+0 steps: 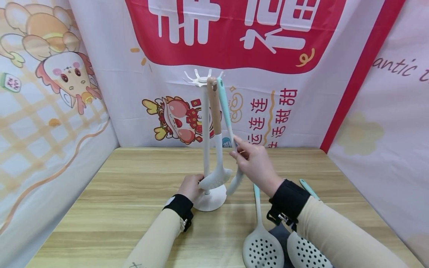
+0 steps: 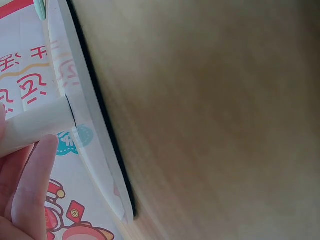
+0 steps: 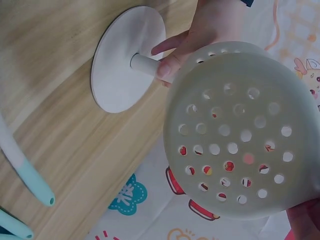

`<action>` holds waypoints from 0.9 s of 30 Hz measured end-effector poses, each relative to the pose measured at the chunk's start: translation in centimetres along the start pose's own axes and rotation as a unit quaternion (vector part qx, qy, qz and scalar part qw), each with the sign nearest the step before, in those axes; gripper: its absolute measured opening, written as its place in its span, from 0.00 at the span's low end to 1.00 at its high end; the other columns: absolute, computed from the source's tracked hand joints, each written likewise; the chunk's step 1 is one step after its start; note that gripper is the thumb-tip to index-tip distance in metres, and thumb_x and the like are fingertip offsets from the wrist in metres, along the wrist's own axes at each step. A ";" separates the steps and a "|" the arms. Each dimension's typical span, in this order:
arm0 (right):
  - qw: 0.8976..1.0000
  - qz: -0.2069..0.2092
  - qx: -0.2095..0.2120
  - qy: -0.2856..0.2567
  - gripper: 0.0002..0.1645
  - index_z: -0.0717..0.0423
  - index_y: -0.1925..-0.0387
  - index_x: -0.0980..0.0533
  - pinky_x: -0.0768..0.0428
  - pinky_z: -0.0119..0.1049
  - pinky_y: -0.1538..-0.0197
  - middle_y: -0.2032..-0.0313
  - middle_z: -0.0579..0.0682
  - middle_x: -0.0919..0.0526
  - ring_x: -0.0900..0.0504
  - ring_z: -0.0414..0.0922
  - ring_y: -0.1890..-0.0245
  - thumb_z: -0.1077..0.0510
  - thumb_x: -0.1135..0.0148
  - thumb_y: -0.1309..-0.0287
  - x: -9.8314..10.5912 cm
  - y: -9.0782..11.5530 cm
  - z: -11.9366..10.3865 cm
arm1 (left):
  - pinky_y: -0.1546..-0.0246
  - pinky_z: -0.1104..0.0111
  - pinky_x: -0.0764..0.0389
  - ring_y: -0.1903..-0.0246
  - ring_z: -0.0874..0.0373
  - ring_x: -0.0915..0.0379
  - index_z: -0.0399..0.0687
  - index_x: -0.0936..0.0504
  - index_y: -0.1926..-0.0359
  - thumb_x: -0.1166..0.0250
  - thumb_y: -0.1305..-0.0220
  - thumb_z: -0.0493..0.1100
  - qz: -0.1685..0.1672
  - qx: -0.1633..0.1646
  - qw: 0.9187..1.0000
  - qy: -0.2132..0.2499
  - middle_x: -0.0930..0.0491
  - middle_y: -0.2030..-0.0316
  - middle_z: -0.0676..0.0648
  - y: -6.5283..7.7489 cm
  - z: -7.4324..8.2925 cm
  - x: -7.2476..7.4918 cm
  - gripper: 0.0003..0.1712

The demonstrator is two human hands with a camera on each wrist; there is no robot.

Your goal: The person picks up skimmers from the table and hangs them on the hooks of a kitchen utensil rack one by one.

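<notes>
A white utensil stand [image 1: 206, 123] with a round base [image 1: 211, 199] and a ring of hooks on top stands on the wooden table. My left hand [image 1: 191, 187] grips its pole low down, just above the base. From the hooks hangs a wooden-handled white slotted ladle [image 1: 218, 173]. Beside it, my right hand [image 1: 256, 163] pinches a slotted spoon [image 1: 225, 106] by its lower handle; the turquoise end reaches up to hook height. Whether that end is on a hook I cannot tell. The right wrist view shows the spoon's perforated head [image 3: 228, 118] up close.
At the front right of the table lie two perforated skimmers, one [image 1: 261, 233] near the middle, the other [image 1: 293, 242] partly under my right forearm. A dark utensil [image 1: 280, 233] lies between them. A printed cloth [image 1: 161, 85] hangs behind the table.
</notes>
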State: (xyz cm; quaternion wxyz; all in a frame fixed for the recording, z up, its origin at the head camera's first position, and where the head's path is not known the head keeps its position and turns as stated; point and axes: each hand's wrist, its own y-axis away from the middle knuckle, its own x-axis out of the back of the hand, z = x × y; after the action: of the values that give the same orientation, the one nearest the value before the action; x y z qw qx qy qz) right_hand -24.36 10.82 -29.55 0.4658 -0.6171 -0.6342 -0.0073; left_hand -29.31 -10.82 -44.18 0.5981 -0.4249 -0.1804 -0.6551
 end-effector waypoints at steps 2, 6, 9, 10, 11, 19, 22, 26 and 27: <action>1.000 0.005 0.007 -0.003 0.30 0.61 0.36 0.27 0.16 0.35 0.68 0.67 0.57 0.13 0.16 0.44 0.73 0.64 0.34 0.40 -0.3 -0.1 0.2 | 0.54 0.55 0.17 0.59 0.46 0.15 0.41 0.14 0.62 0.30 0.46 0.28 -0.001 0.002 1.000 0.001 0.12 0.63 0.42 0.0 0.0 0.0 0.10; 1.000 0.008 0.003 -0.008 0.30 0.61 0.35 0.28 0.14 0.37 0.66 0.66 0.57 0.13 0.14 0.46 0.71 0.64 0.34 0.39 -0.7 -0.3 0.3 | 0.54 0.55 0.17 0.59 0.46 0.16 0.41 0.14 0.62 0.29 0.46 0.28 0.000 0.003 1.000 0.000 0.12 0.63 0.42 0.0 0.0 0.1 0.10; 1.000 0.005 -0.009 -0.012 0.30 0.60 0.34 0.29 0.13 0.38 0.65 0.65 0.57 0.12 0.13 0.48 0.69 0.62 0.35 0.38 -1.0 -0.3 0.2 | 0.54 0.55 0.17 0.59 0.46 0.16 0.41 0.14 0.62 0.30 0.47 0.28 -0.001 0.001 1.000 -0.001 0.12 0.63 0.42 -0.1 0.0 0.1 0.10; 1.000 0.004 -0.012 -0.014 0.30 0.59 0.34 0.29 0.13 0.38 0.64 0.65 0.57 0.12 0.13 0.48 0.69 0.62 0.35 0.37 -1.0 -0.3 0.2 | 0.54 0.55 0.17 0.59 0.46 0.16 0.41 0.14 0.63 0.30 0.47 0.28 -0.001 0.001 1.000 -0.001 0.12 0.63 0.42 -0.2 0.0 0.1 0.10; 1.000 0.004 -0.014 -0.015 0.30 0.58 0.34 0.30 0.13 0.37 0.64 0.64 0.57 0.12 0.12 0.49 0.68 0.62 0.35 0.37 -1.1 -0.4 0.2 | 0.54 0.55 0.17 0.59 0.46 0.16 0.42 0.14 0.63 0.30 0.47 0.28 -0.001 0.001 1.000 0.000 0.12 0.63 0.43 -0.2 0.0 0.1 0.10; 0.999 0.017 -0.015 -0.026 0.30 0.55 0.34 0.29 0.13 0.37 0.63 0.63 0.58 0.12 0.11 0.51 0.66 0.62 0.35 0.37 -1.7 -0.4 0.7 | 0.54 0.56 0.17 0.59 0.47 0.15 0.42 0.14 0.62 0.30 0.47 0.28 0.001 -0.007 1.000 -0.006 0.12 0.63 0.43 -0.4 0.0 -0.1 0.11; 0.999 0.021 -0.020 -0.026 0.30 0.55 0.34 0.28 0.13 0.37 0.63 0.63 0.58 0.12 0.11 0.50 0.66 0.62 0.35 0.37 -1.8 -0.3 0.6 | 0.54 0.56 0.17 0.59 0.47 0.16 0.43 0.14 0.62 0.30 0.47 0.28 0.000 -0.009 1.000 -0.010 0.12 0.63 0.43 -0.5 -0.2 -0.2 0.11; 0.999 0.021 -0.023 -0.019 0.29 0.54 0.34 0.28 0.13 0.38 0.63 0.62 0.58 0.12 0.11 0.50 0.65 0.61 0.36 0.36 -2.1 -0.4 0.6 | 0.54 0.55 0.17 0.60 0.47 0.16 0.42 0.14 0.63 0.28 0.48 0.30 0.005 -0.021 1.000 -0.009 0.12 0.64 0.44 -0.4 -0.4 -0.2 0.10; 0.999 0.019 -0.025 -0.017 0.28 0.53 0.34 0.28 0.13 0.38 0.63 0.62 0.57 0.12 0.11 0.50 0.65 0.60 0.36 0.36 -2.3 -0.4 0.5 | 0.54 0.55 0.17 0.60 0.47 0.16 0.42 0.14 0.63 0.28 0.49 0.31 0.008 -0.025 1.000 -0.007 0.12 0.64 0.43 -0.4 -0.4 -0.2 0.10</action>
State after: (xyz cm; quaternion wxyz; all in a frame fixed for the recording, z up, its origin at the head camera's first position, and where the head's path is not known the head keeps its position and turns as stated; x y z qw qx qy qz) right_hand -25.42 9.29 -30.99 0.4392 -0.6406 -0.6299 -0.0037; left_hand -29.82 -10.92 -44.49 0.5914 -0.4452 -0.1649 -0.6518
